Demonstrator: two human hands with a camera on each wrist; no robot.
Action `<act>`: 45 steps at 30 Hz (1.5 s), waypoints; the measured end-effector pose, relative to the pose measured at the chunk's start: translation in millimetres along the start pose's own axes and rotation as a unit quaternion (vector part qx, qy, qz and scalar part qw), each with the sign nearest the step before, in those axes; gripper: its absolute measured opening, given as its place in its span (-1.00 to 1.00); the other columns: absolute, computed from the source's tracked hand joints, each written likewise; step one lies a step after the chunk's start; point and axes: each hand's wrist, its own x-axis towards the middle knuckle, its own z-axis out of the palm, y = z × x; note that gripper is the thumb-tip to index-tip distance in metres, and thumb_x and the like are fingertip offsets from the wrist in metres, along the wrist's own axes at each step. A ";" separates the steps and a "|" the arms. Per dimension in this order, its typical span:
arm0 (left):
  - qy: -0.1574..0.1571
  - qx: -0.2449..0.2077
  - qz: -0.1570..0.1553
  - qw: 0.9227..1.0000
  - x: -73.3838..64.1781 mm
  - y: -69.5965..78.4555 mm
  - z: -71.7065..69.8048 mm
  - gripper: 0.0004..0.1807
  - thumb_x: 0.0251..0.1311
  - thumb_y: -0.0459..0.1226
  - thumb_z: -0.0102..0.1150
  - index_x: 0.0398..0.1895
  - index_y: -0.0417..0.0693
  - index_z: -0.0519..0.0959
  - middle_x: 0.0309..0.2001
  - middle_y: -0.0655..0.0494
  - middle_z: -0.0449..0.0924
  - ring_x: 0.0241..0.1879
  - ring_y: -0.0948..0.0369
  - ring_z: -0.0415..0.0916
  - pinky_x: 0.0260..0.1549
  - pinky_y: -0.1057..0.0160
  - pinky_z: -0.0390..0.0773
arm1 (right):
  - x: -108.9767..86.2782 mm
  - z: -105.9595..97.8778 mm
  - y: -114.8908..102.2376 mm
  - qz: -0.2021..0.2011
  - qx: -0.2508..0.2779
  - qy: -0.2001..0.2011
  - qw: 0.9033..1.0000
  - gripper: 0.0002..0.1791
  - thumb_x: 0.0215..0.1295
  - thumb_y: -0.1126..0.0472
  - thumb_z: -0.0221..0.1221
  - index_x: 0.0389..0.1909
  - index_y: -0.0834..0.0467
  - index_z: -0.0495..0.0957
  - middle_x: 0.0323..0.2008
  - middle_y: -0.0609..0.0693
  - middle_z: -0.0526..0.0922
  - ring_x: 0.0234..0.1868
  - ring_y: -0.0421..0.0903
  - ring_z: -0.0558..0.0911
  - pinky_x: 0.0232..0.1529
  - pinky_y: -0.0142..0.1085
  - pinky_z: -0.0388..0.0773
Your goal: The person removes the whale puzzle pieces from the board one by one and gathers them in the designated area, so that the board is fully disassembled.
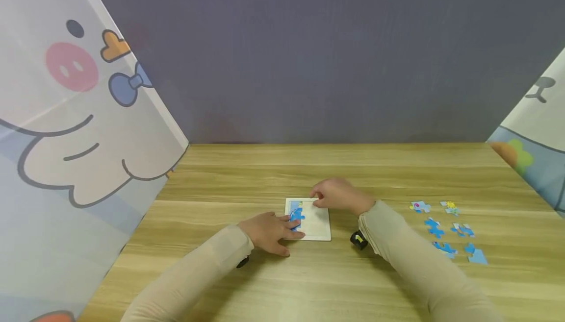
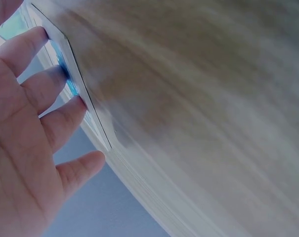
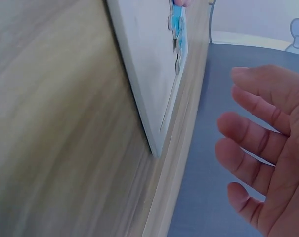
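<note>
A square white puzzle tray [image 1: 319, 225] lies on the wooden table, with fitted blue jigsaw pieces [image 1: 296, 212] along its left side. My left hand [image 1: 270, 233] rests on that side, fingers spread and extended over the pieces. In the left wrist view its fingertips [image 2: 60, 76] touch the tray's edge and the blue pieces. Above the tray's upper right corner is my right hand [image 1: 341, 195], palm down. The right wrist view shows its fingers [image 3: 238, 126] loosely bent, apart from the tray [image 3: 144, 64], with nothing between them.
Several loose jigsaw pieces [image 1: 434, 227] lie in two rough columns on the right of the table [image 1: 247, 175]. A dark grey wall [image 1: 309, 57] stands behind it. Printed cartoon panels [image 1: 101, 140] flank both sides. Each wrist carries a small black device [image 1: 359, 239].
</note>
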 end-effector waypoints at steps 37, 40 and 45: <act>0.034 0.070 0.017 0.997 2.5 0.1 1.8 -0.47 0.38 -0.18 0.04 0.38 0.37 0.31 0.41 0.18 0.16 0.36 0.15 0.19 0.17 -0.06 0.37 | 32.6 27.1 -20.9 0.198 0.159 -0.036 0.967 -0.92 0.02 0.25 0.36 -0.42 0.13 0.73 -0.34 -0.09 0.69 -0.37 -0.16 0.54 -0.26 -0.24 0.53; 0.027 0.062 0.012 0.998 2.2 1.1 0.8 -0.47 0.38 -0.18 0.04 0.39 0.37 0.30 0.42 0.18 0.14 0.37 0.15 0.17 0.18 -0.07 0.35 | 33.0 26.5 -20.8 0.213 0.163 -0.028 0.963 -0.93 0.00 0.25 0.37 -0.44 0.12 0.72 -0.35 -0.09 0.68 -0.35 -0.15 0.55 -0.25 -0.22 0.53; 0.023 0.054 0.008 0.998 2.1 1.7 0.7 -0.46 0.38 -0.17 0.05 0.40 0.38 0.28 0.42 0.18 0.13 0.38 0.16 0.15 0.19 -0.07 0.34 | 35.1 26.3 -23.0 0.224 0.174 -0.041 0.958 -0.90 -0.01 0.24 0.39 -0.61 0.09 0.67 -0.57 -0.15 0.60 -0.51 -0.18 0.48 -0.46 -0.35 0.43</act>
